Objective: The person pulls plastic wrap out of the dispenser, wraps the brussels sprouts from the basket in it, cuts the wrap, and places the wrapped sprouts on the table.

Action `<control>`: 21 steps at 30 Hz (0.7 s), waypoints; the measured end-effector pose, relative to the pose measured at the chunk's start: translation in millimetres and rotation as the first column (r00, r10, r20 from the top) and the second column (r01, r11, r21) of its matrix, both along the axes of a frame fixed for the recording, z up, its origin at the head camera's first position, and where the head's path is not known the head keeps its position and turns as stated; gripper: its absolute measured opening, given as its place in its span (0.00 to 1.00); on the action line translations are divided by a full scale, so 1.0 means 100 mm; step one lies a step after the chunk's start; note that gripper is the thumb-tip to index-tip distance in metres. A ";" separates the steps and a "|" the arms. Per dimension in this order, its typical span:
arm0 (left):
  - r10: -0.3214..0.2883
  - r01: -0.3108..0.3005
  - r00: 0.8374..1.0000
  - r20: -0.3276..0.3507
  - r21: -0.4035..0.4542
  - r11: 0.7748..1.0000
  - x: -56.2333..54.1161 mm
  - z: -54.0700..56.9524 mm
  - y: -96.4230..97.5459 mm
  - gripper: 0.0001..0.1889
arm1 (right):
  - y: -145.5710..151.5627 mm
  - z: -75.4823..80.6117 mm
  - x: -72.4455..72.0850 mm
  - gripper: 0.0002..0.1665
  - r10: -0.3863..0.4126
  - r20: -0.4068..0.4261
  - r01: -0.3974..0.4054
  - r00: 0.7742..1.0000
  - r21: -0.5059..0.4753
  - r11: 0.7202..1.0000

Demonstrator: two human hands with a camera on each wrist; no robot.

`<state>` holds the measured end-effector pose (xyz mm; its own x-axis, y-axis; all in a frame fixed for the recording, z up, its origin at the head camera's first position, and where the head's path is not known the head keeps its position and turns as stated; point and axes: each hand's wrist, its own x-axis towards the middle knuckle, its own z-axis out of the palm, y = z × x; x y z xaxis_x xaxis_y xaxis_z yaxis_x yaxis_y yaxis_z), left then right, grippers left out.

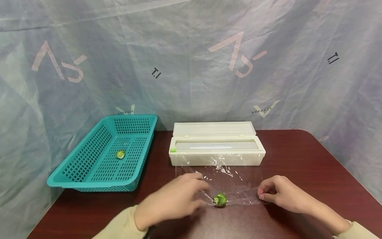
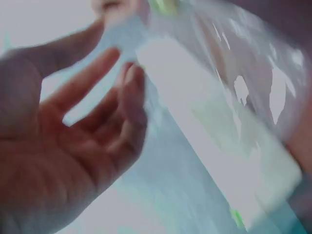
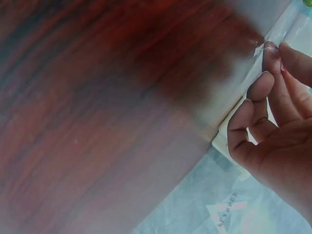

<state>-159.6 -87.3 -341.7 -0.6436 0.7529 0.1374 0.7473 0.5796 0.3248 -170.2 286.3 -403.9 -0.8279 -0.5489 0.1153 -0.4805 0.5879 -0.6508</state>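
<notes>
A sheet of clear cling film (image 1: 222, 176) stretches from a white dispenser box (image 1: 216, 158) toward me. My right hand (image 1: 279, 192) pinches the near right corner of the film between thumb and fingertips (image 3: 271, 57). Blurred, my left hand (image 1: 177, 196) hovers at the film's left side; in the left wrist view its thumb and fingers (image 2: 90, 78) are loosely bent and apart, with nothing between them. A green Brussels sprout (image 1: 220, 199) sits at the near edge of the film, between the two hands.
At the left stands a turquoise basket (image 1: 143, 149) with one Brussels sprout (image 1: 120, 154) inside. The dispenser's lid (image 1: 213, 128) stands raised at the back, before a grey printed curtain (image 1: 191, 66). All this is on a dark red wooden table (image 1: 298, 159).
</notes>
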 end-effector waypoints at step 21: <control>0.096 -0.093 0.995 -0.028 0.103 0.990 -0.14 -0.50 0.62 0.07 | -0.03 0.05 0.06 0.11 -0.005 -0.070 0.007 0.998 0.029 1.000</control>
<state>-173.2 -25.8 -391.4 -0.7052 0.6699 0.2322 0.7019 0.6136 0.3617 -164.3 283.0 -398.9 -0.8215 -0.5483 0.1566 -0.5207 0.6092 -0.5982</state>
